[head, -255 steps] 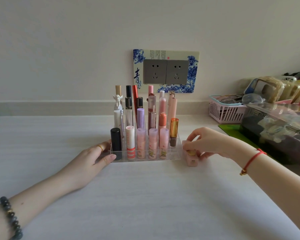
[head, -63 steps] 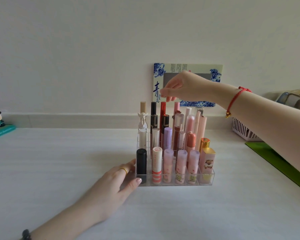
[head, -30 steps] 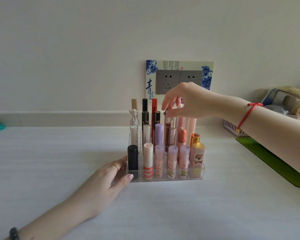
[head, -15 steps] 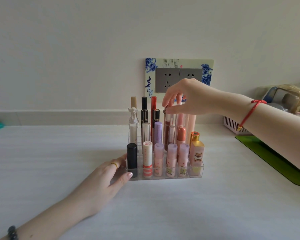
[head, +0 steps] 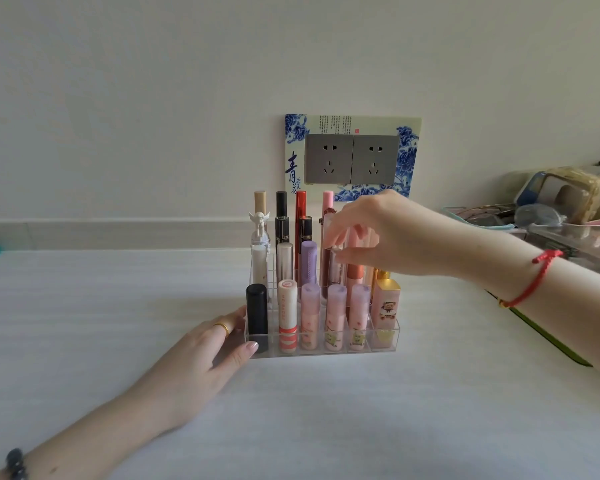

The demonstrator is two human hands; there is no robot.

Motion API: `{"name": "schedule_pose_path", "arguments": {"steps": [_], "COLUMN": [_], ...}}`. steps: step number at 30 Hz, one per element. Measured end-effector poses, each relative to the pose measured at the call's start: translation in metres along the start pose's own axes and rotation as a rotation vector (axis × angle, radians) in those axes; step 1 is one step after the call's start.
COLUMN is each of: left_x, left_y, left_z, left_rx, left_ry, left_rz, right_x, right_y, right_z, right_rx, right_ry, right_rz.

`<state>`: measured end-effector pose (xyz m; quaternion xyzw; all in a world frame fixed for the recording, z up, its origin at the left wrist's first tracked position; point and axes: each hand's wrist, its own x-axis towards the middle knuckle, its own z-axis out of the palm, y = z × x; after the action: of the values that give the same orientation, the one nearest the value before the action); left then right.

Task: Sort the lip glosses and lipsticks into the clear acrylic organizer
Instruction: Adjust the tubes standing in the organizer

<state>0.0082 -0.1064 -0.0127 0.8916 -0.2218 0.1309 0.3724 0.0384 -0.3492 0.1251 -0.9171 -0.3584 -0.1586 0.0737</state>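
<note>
Organizer (head: pixel 323 353) stands mid-bench (head: pixel 326 427), below wall outlet (head: pixel 352 159), its slots packed with upright tubes. Left hand (head: pixel 201 355) lies flat on the bench, fingers straight, fingertips touching the organizer's front-left corner by the black lipstick (head: pixel 257 313). Right hand (head: pixel 385 233) is over the middle rows, thumb and forefinger pinching the clear top of a gloss (head: pixel 326 271) with dark red fill, upright in its slot. Square pink lipstick (head: pixel 386 306) sits front-right.
</note>
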Motion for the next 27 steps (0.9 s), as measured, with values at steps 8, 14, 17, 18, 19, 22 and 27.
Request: {"name": "schedule_pose_path", "arguments": {"steps": [8, 14, 17, 18, 19, 22, 27], "left_x": [0.0000, -0.0006, -0.0003, -0.0003, -0.0004, -0.0007, -0.0005], "left_y": [-0.0007, 0.0010, 0.0013, 0.0012, 0.0008, 0.0005, -0.0008], "left_z": [0.0001, -0.0001, 0.0000, -0.0001, -0.0002, -0.0003, 0.0000], "left_rx": [0.010, -0.004, -0.007, -0.009, -0.006, 0.003, 0.012], "left_ry": [-0.004, -0.005, -0.012, -0.010, -0.008, -0.009, -0.007], "left_rz": [0.004, -0.001, -0.006, -0.004, -0.003, 0.004, -0.001], "right_x": [0.0014, 0.0045, 0.0060, 0.0064, 0.0067, 0.0073, 0.0080], "right_y": [-0.0017, -0.0014, -0.0021, -0.0029, -0.0037, -0.0049, -0.0054], "right_z": [0.0061, 0.0075, 0.0076, 0.0075, 0.0075, 0.0074, 0.0073], "right_rx": [0.002, 0.075, 0.112, 0.133, 0.154, 0.204, 0.226], "right_ry": [0.013, 0.003, 0.005, 0.002, -0.005, -0.012, -0.001], "right_rz": [-0.012, 0.007, 0.018, 0.020, 0.022, 0.031, 0.047]}}
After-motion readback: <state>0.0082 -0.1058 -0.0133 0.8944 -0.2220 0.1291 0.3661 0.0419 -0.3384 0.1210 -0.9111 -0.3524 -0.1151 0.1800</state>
